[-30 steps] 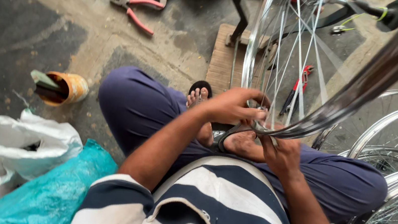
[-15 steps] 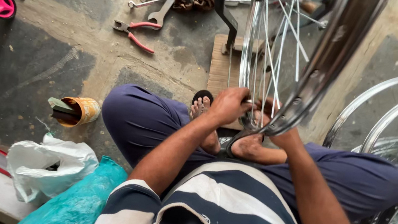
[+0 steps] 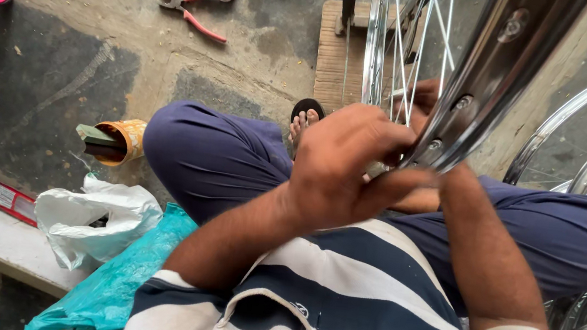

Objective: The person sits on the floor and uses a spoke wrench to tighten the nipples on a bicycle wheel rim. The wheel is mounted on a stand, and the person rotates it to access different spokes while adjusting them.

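1. Head view: the left hand [image 3: 342, 167] is closed around the lower edge of the shiny chrome spoked wheel rim [image 3: 499, 71], above the lap.
2. The right hand [image 3: 421, 98] lies mostly behind the spokes; grip unclear.
3. Red-handled pliers [image 3: 191, 11] lie well apart on the concrete floor [image 3: 59, 69].

Clad in navy-and-white striped polo shirt [image 3: 337, 297], short sleeves, dark blue trousers [image 3: 220, 156], black sandal [image 3: 308, 107] on one foot

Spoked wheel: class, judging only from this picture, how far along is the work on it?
Done: many spokes already sit in the chrome rim. In hand: the left hand works at the rim's lower edge; the right hand is mostly hidden behind it. Left: cannot tell; pliers lie unused on the floor.
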